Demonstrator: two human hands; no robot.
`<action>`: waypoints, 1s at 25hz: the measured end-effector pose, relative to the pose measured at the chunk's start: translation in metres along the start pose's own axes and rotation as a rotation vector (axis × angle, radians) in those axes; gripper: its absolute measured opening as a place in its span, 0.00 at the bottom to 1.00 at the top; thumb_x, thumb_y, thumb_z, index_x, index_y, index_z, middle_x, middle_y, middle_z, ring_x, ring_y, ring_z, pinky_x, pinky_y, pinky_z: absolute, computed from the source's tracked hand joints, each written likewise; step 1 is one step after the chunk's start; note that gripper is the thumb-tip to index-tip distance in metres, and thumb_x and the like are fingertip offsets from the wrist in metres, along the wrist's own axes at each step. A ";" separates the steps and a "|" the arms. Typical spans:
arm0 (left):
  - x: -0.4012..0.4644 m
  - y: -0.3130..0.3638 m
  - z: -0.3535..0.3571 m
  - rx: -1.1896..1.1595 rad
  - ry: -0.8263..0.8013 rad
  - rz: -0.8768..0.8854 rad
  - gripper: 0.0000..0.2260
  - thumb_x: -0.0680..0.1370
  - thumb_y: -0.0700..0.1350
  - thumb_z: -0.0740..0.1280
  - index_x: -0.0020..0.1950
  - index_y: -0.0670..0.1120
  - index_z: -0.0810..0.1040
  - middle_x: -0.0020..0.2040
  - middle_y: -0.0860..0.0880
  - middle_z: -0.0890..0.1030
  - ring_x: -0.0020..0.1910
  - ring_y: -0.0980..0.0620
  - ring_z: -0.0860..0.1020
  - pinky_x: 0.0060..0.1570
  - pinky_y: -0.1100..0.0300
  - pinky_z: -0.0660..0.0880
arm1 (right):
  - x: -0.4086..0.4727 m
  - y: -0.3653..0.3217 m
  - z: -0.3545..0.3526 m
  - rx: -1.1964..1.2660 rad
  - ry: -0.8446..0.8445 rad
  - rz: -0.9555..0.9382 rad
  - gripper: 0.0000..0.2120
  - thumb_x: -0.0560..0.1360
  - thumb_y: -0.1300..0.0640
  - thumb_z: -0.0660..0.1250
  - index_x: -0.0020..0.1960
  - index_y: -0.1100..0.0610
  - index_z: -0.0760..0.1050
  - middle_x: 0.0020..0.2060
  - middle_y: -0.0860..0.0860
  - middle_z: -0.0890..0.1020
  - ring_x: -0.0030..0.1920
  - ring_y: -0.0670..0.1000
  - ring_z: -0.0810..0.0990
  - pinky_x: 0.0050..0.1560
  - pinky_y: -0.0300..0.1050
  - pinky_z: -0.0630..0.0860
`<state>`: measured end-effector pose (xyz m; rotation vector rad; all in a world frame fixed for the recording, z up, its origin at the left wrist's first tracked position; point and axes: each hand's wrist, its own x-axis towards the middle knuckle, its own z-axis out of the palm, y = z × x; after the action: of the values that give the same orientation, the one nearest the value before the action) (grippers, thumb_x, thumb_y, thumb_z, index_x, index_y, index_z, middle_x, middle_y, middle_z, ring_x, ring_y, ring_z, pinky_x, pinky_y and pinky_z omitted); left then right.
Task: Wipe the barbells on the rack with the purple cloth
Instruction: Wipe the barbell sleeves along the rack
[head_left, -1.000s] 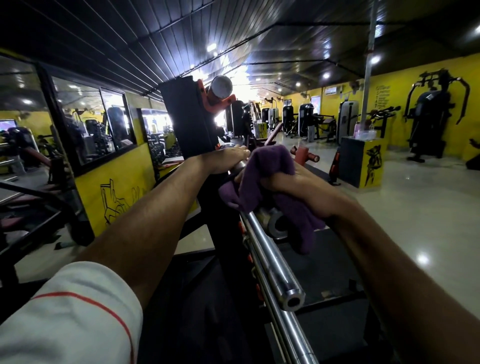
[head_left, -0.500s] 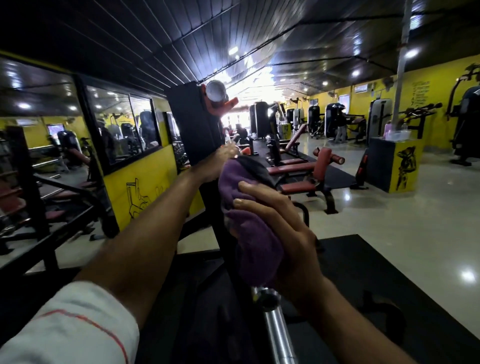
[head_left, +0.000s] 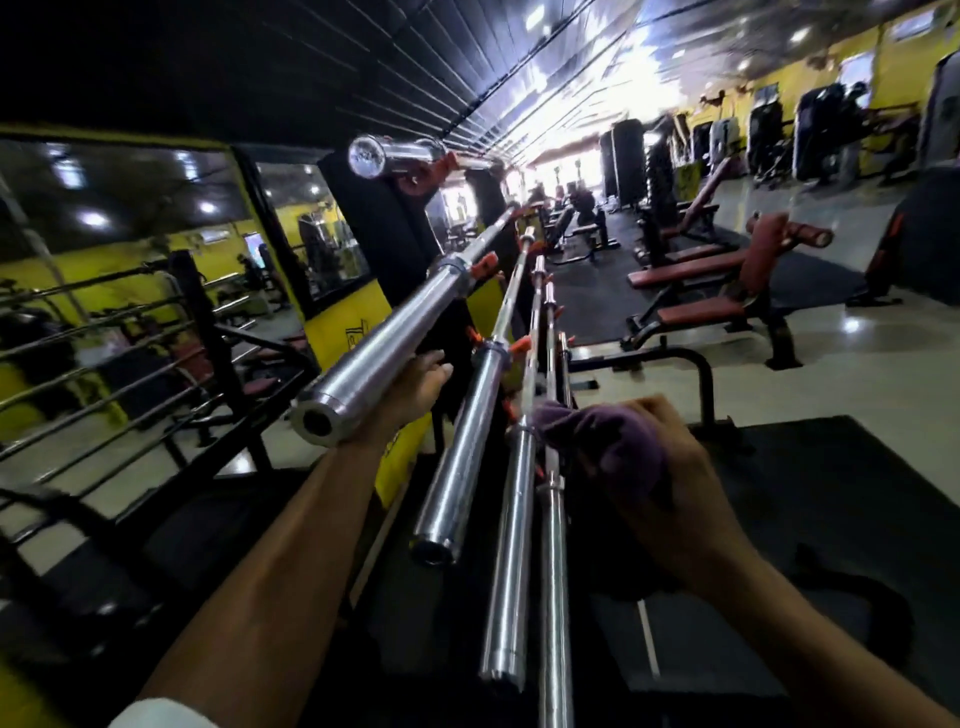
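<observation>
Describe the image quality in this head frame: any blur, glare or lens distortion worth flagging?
Head view: motion blur smears the far benches and ceiling; the bright opening at the far end is blown out; wide-angle distortion fans the barbells apart and bends the edges; glare streaks the chrome. The purple cloth in the right hand sits dim; the left hand is fairly sharp.

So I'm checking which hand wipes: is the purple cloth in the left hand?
No, the right hand grips the cloth against a lower bar, while the left hand rests at another.
</observation>
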<state>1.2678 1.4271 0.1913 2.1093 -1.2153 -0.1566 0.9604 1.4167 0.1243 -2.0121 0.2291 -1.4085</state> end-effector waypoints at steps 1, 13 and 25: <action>-0.017 0.017 0.002 0.024 -0.029 0.014 0.20 0.84 0.41 0.61 0.74 0.35 0.68 0.73 0.42 0.71 0.72 0.46 0.69 0.68 0.61 0.64 | -0.001 0.004 -0.007 0.023 0.022 0.078 0.11 0.72 0.42 0.66 0.53 0.34 0.72 0.52 0.44 0.73 0.46 0.41 0.78 0.42 0.28 0.75; -0.146 0.033 0.266 -0.019 -0.337 0.029 0.16 0.79 0.57 0.65 0.66 0.58 0.76 0.56 0.63 0.81 0.56 0.66 0.79 0.60 0.61 0.76 | -0.087 0.144 -0.136 -0.182 0.074 0.712 0.14 0.72 0.61 0.75 0.44 0.44 0.76 0.40 0.41 0.82 0.43 0.35 0.81 0.40 0.25 0.72; -0.029 0.048 0.593 0.234 -1.093 -0.025 0.12 0.73 0.65 0.64 0.52 0.62 0.76 0.50 0.61 0.82 0.51 0.61 0.80 0.56 0.59 0.77 | -0.206 0.278 -0.355 -0.536 0.422 1.411 0.10 0.75 0.60 0.71 0.49 0.45 0.76 0.43 0.45 0.84 0.44 0.45 0.83 0.45 0.44 0.80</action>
<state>0.9679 1.1370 -0.2339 2.2616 -1.8471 -1.3699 0.6241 1.1577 -0.1321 -1.1959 1.9052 -0.7591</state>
